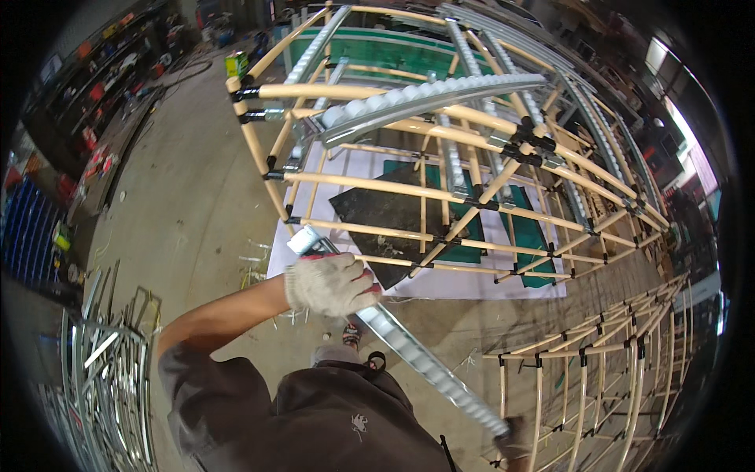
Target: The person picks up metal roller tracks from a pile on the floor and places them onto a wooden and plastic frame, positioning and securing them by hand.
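Overall, the concrete floor [197, 204] spans a dim workshop with cluttered shelving [110, 59] at left, bearing a large tan pipe frame [370, 186] with black joints, a white sheet [440, 288] beneath it, a lower pipe frame [580, 401] at right and metal strips [118, 393] at lower left. A roller rail [429, 363] slants before the person's body, raised above the floor. Of the hands, the gloved left hand [332, 285] is wrapped around its upper part; the right hand [513, 437], dark at its lower end, shows no discernible grip.
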A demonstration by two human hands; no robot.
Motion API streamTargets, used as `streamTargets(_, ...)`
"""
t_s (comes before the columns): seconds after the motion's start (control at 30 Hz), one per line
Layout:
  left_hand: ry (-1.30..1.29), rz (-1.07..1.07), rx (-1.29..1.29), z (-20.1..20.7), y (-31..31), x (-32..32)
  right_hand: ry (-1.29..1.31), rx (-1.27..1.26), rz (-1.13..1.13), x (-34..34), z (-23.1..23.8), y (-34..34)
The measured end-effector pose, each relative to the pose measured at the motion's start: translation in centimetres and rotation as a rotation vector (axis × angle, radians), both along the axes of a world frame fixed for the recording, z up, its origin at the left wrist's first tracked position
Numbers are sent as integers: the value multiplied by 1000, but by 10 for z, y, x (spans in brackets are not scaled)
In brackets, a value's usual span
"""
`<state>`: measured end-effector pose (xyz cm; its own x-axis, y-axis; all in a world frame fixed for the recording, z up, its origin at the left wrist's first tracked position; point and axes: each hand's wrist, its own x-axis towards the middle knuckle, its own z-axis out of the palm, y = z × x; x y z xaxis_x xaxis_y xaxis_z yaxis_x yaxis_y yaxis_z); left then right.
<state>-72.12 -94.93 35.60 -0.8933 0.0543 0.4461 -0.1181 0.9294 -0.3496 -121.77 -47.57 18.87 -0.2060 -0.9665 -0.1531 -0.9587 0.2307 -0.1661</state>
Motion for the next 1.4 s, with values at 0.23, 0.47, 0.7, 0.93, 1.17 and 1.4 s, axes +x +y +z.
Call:
streamTargets(0.23, -69, 301, 227, -210, -59, 18, -554, 342, -131, 88, -89, -4)
streamTargets(0.47, 387, 912, 820, -258, 6, 59, -1010, 351, -561, 178, -136, -160)
streamTargets(0.7, 403, 1534, 1534, -435, 205, 230, -900, 132, -454, 265, -157, -356)
streamTargets(0.93, 307, 2394, 1957, -472, 336, 352, -987, -18, -396, 381, -264, -633)
streamTargets(1.17, 762, 2453, 2584, -531, 469, 339, -720, -81, -321, 426, -261, -790)
streamTargets(1.4, 1066, 1972, 2317, -542, 513, 289, -320, -28, -175, 397, -308, -860)
